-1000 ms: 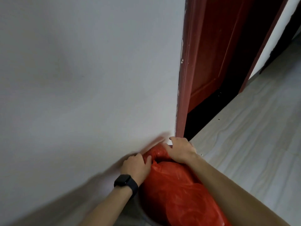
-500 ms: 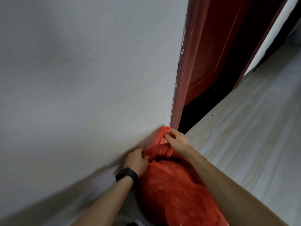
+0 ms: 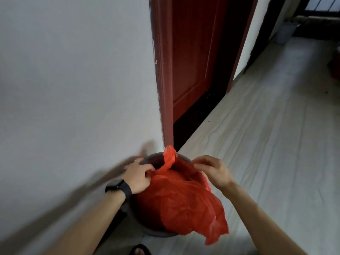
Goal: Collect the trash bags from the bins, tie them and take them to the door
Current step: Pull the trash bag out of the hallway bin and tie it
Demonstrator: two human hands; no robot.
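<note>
From the head view, both bare forearms reach forward and down toward one dark round bin (image 3: 147,214) that stands on the pale floor (image 3: 266,144) against the white wall (image 3: 73,80), just beside the red door frame (image 3: 165,89). The left hand (image 3: 138,176) sits at the bin's left rim, knuckles up, fingers curled and pinched on the edge of the one red trash bag (image 3: 184,199); a black watch (image 3: 118,186) is strapped on that wrist and a ring shows on one finger. The right hand (image 3: 211,170) is at the bag's right side, wrist bent, fingers loosely curved over the plastic; whether it actually grips the bag or only touches it I cannot tell.

The bag is still in the bin, its mouth drawn up between the two hands, one pointed flap (image 3: 170,153) standing up at the far rim and a loose sheet spilling over the near right side of the bin toward the floor.

One red door (image 3: 191,52) stands ajar behind the frame. A second, pale bin (image 3: 285,32) stands far down the corridor. One sandalled toe (image 3: 139,251) shows at the bottom edge.
</note>
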